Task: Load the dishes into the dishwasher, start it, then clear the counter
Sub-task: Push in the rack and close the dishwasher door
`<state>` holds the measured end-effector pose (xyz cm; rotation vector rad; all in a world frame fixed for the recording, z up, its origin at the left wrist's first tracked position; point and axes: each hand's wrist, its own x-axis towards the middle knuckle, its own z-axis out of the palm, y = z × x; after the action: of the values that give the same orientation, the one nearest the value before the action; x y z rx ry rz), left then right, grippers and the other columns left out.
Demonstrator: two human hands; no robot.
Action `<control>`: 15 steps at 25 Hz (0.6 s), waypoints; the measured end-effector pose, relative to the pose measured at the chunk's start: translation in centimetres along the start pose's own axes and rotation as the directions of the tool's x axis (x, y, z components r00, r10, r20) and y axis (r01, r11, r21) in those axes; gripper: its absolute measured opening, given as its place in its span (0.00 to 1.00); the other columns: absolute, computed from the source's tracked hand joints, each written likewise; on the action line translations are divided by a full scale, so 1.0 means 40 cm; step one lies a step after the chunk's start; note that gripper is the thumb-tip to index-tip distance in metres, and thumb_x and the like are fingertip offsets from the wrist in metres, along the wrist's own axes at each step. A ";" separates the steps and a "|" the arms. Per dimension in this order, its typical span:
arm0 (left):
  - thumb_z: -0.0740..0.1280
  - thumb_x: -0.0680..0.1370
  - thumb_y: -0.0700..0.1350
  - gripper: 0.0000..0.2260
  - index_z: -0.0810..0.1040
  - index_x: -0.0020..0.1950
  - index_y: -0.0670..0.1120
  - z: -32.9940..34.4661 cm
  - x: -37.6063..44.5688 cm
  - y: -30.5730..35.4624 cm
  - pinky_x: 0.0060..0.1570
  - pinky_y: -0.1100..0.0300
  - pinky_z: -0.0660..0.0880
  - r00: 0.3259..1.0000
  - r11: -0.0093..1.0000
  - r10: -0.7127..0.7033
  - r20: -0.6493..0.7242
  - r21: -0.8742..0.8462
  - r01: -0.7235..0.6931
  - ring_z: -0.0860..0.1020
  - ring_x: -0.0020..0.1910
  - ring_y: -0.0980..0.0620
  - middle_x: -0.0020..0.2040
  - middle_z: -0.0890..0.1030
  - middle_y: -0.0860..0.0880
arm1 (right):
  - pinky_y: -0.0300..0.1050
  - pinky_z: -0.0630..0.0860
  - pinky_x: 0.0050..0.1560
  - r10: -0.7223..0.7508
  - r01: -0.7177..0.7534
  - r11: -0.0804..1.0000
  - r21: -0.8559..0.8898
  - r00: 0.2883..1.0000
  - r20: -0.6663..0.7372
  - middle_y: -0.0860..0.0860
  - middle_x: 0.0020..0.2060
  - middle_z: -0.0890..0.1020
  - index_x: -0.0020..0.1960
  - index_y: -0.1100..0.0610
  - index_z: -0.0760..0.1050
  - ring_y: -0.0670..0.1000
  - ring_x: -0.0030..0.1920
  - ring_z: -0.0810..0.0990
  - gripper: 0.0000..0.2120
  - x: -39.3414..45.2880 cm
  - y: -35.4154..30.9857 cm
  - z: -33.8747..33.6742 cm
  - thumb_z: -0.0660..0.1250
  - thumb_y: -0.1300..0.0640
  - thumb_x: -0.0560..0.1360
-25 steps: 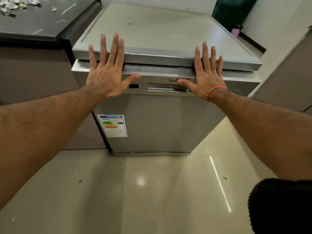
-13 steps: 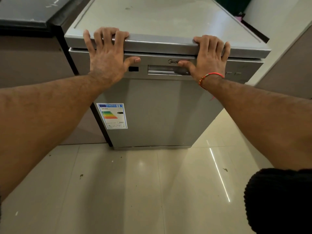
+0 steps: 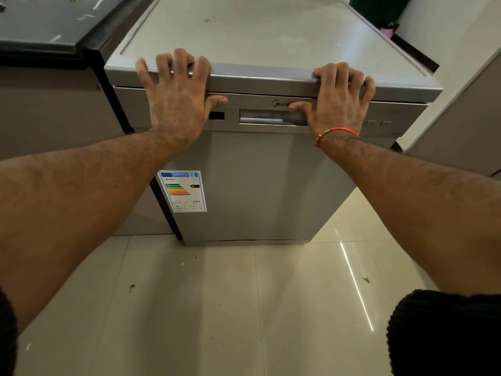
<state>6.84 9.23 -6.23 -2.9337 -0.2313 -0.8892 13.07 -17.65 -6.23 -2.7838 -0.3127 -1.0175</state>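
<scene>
Both hands grip the dishwasher [image 3: 260,185] top edge: left hand [image 3: 176,104] left of the door handle [image 3: 271,117], right hand [image 3: 336,104] at its right end. Door appears shut; opening it for loading likely comes next.

The dishwasher [image 3: 260,185] is silver-grey, its energy label [image 3: 182,191] white with blue header and green-to-red bars; the wrist thread [image 3: 337,132] is red, the counter [image 3: 43,25] black.
</scene>
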 end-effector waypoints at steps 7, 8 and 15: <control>0.68 0.73 0.67 0.29 0.69 0.65 0.50 -0.068 0.006 0.020 0.67 0.27 0.63 0.999 0.999 -0.011 0.051 -0.037 0.013 0.72 0.64 0.37 0.63 0.73 0.42 | 0.64 0.61 0.69 0.059 -0.058 0.998 -0.009 0.989 0.136 0.52 0.56 0.72 0.58 0.50 0.68 0.60 0.60 0.71 0.33 0.023 -0.022 -0.040 0.73 0.32 0.63; 0.69 0.73 0.66 0.28 0.69 0.65 0.50 -0.082 0.011 0.026 0.67 0.26 0.63 0.996 0.998 -0.016 0.085 -0.052 0.021 0.73 0.64 0.37 0.63 0.74 0.43 | 0.65 0.62 0.69 0.054 -0.055 0.998 0.002 0.986 0.159 0.52 0.56 0.73 0.57 0.50 0.69 0.60 0.59 0.71 0.31 0.029 -0.025 -0.053 0.74 0.34 0.63; 0.71 0.77 0.54 0.20 0.73 0.67 0.53 -0.170 0.065 -0.025 0.64 0.34 0.71 0.923 0.982 0.093 0.373 -0.189 -0.023 0.76 0.63 0.42 0.64 0.77 0.47 | 0.59 0.73 0.61 0.036 -0.091 0.990 0.105 0.899 0.437 0.52 0.55 0.78 0.55 0.49 0.73 0.60 0.57 0.75 0.15 0.086 -0.028 -0.153 0.73 0.52 0.71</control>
<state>5.09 9.83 0.89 -3.2424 -0.0828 -0.3378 11.60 -17.42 0.71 -2.8565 -0.3219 -0.3346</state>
